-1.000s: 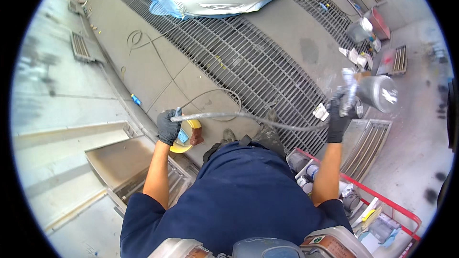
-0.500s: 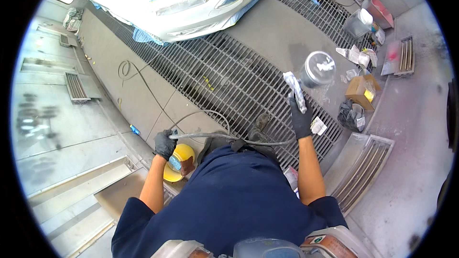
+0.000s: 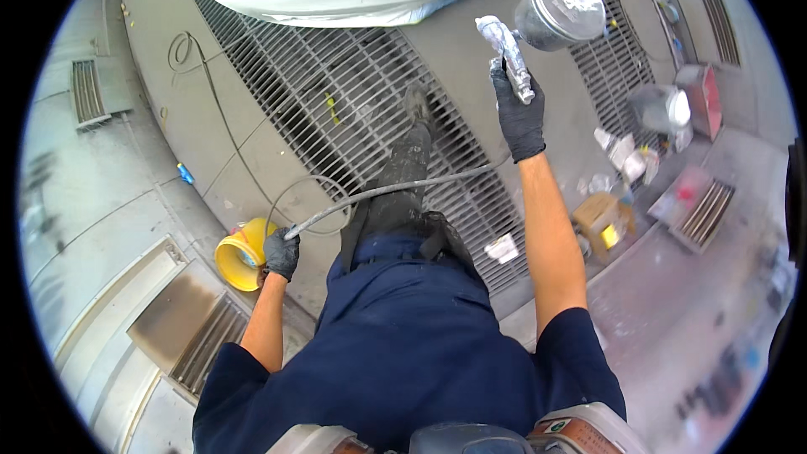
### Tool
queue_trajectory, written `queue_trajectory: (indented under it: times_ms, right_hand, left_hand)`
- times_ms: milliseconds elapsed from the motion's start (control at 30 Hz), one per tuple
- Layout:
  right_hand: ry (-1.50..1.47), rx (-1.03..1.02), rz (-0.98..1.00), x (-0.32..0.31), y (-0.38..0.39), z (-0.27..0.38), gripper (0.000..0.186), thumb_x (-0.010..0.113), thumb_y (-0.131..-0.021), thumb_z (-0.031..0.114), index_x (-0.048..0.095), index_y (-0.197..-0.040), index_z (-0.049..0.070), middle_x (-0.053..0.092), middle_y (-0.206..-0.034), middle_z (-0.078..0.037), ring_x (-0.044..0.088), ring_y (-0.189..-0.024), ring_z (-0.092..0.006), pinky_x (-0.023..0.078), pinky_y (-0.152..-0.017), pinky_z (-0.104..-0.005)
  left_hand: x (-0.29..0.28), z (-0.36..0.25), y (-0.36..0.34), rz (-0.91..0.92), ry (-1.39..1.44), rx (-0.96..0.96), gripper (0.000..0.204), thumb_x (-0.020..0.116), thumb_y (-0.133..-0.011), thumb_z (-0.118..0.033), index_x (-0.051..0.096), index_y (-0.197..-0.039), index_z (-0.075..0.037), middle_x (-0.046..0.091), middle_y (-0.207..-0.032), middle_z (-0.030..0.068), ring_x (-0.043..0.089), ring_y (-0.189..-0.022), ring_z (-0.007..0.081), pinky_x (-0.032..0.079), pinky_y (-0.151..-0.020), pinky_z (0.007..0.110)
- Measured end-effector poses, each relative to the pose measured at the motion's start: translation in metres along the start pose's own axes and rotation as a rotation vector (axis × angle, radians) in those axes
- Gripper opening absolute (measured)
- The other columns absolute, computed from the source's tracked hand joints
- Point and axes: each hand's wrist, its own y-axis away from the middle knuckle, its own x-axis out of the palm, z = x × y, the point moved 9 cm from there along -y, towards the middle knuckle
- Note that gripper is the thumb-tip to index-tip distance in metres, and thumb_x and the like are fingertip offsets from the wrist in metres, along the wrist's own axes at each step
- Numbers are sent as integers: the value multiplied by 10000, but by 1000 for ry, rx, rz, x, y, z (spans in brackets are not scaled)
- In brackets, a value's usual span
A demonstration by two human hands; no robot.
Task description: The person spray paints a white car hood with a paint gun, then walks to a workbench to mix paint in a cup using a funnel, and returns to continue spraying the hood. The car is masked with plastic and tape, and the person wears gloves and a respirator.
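My black-gloved right hand (image 3: 521,118) is closed around the handle of a spray gun (image 3: 507,49). Silvery wrapping covers the gun's body, and a round, lidded cup (image 3: 546,21) is attached on its right side. From below that hand a grey hose (image 3: 378,191) sags leftward across my legs. My left hand (image 3: 281,252), also gloved, grips the hose; its slack loops on past the hand to the floor. Beyond the gun, at the top, is the white front end of a car (image 3: 303,4), its headlight area covered with masking film.
Metal floor grating (image 3: 336,76) runs beneath me. A yellow bucket (image 3: 244,256) lies tipped beside my left hand. To the right are a cardboard box (image 3: 603,217), crumpled paper (image 3: 626,155), a clear container (image 3: 651,108) and a red bin (image 3: 700,97). Hose coils (image 3: 181,50) lie at left.
My right hand has raised the spray gun up and away from my body. One leg has stepped forward onto the grating. The left hand keeps its hold on the hose, and the view has shifted.
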Motion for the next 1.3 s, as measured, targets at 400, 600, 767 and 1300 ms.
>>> queue_trajectory:
  times_ms: [400, 600, 767, 1300]
  right_hand:
    - [-100, 166, 313, 166, -242, -59, 287, 673, -854, 153, 612, -1067, -29, 663, -915, -82, 586, -825, -133, 482, -763, -289]
    - [-86, 202, 487, 206, -250, -61, 290, 683, -861, 176, 599, -1041, -35, 646, -875, -55, 569, -780, -120, 482, -716, -282]
    - [147, 193, 421, 167, -287, -51, 247, 688, -859, 188, 598, -949, -24, 608, -805, -42, 498, -701, -111, 450, -647, -280]
    - [-28, 185, 451, -46, -476, -98, 304, 685, -855, 285, 601, -891, -5, 604, -718, -91, 513, -642, -135, 450, -608, -309]
  left_hand:
    - [-21, -89, -102, 94, -93, -272, 376, 541, -870, -364, 607, -676, -49, 586, -631, 191, 587, -592, 369, 427, -534, 447]
    - [-27, -89, -93, 125, -15, -421, 361, 545, -866, -382, 630, -712, -67, 605, -655, 179, 594, -602, 372, 434, -526, 437]
    - [-30, -154, -105, 116, -53, -452, 348, 549, -855, -385, 641, -720, -77, 621, -681, 170, 608, -623, 371, 450, -542, 429]
    - [46, -416, -115, 64, -84, -384, 340, 580, -857, -354, 633, -673, -74, 609, -638, 174, 601, -603, 369, 444, -543, 450]
